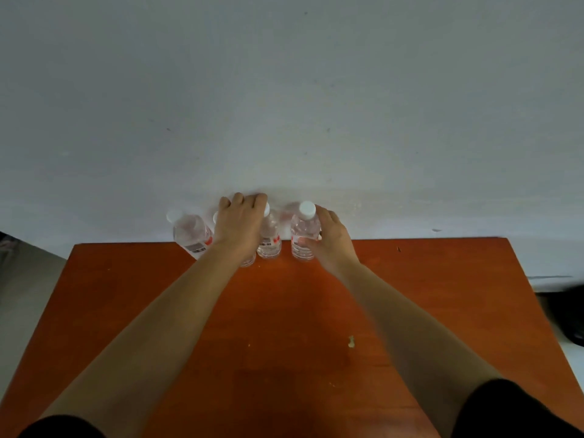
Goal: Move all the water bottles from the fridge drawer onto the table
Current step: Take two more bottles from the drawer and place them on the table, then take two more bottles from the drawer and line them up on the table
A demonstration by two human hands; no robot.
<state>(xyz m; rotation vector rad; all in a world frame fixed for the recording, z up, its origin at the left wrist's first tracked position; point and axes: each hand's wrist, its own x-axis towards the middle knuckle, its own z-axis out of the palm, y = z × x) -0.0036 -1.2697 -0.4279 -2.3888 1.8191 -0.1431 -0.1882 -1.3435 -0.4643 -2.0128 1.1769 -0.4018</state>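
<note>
— On the table's (284, 311) far edge, your left hand (240, 226) arches over bottle two (248, 262), fingers curled round it.
— Your right hand (331, 241), arm outstretched, grips bottle four (303, 229). Bottle one (191, 235) and bottle three (269, 240) stand alongside.

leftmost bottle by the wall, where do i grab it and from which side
Wrap the leftmost bottle round its straight middle, at the label, coming from the near-left. It stands on its base close to the wall, and the left hand on the second bottle crowds its right side.
</note>
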